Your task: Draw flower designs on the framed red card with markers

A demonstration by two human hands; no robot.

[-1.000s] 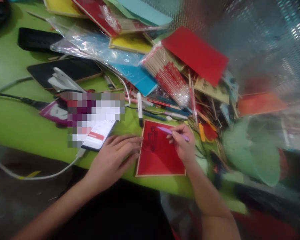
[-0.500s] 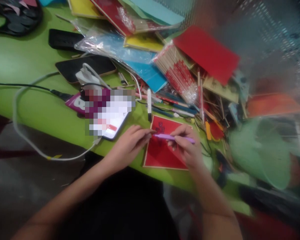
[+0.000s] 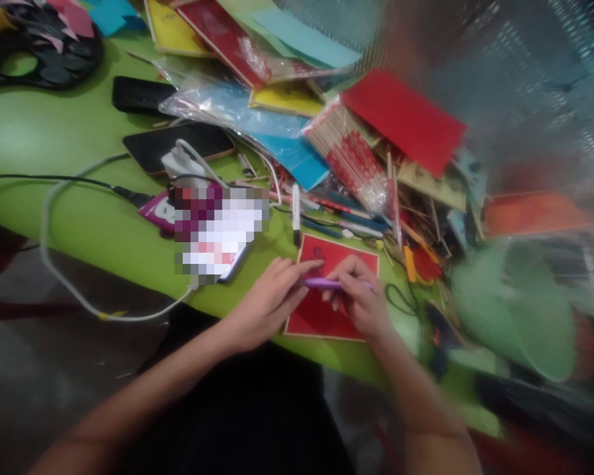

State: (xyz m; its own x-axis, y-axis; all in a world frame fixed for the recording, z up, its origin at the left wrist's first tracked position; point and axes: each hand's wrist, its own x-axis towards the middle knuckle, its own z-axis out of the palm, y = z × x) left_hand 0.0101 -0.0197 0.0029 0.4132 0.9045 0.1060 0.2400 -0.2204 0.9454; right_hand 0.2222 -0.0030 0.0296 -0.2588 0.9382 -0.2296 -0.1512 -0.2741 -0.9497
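A red square card (image 3: 349, 254) with a pale rim and a dark drawing lies at the near edge of the green table (image 3: 69, 204). My right hand (image 3: 359, 297) is closed round a purple pen (image 3: 327, 283) held sideways over the card. My left hand (image 3: 272, 297) rests on the card's left edge, its fingers stretched toward the pen's tip. A phone with a blurred screen (image 3: 218, 231) lies just left of my left hand.
A heap of coloured paper, plastic sleeves and sticks (image 3: 346, 152) fills the table behind the card. A black-and-white marker (image 3: 296, 214), a dark phone (image 3: 178, 145) and cables (image 3: 54, 218) lie to the left. Green netting (image 3: 515, 303) sits at the right.
My right hand has turned the pen flat and drawn it toward me over the card. My left hand has slid right until its fingers reach the pen's tip. The view has shifted.
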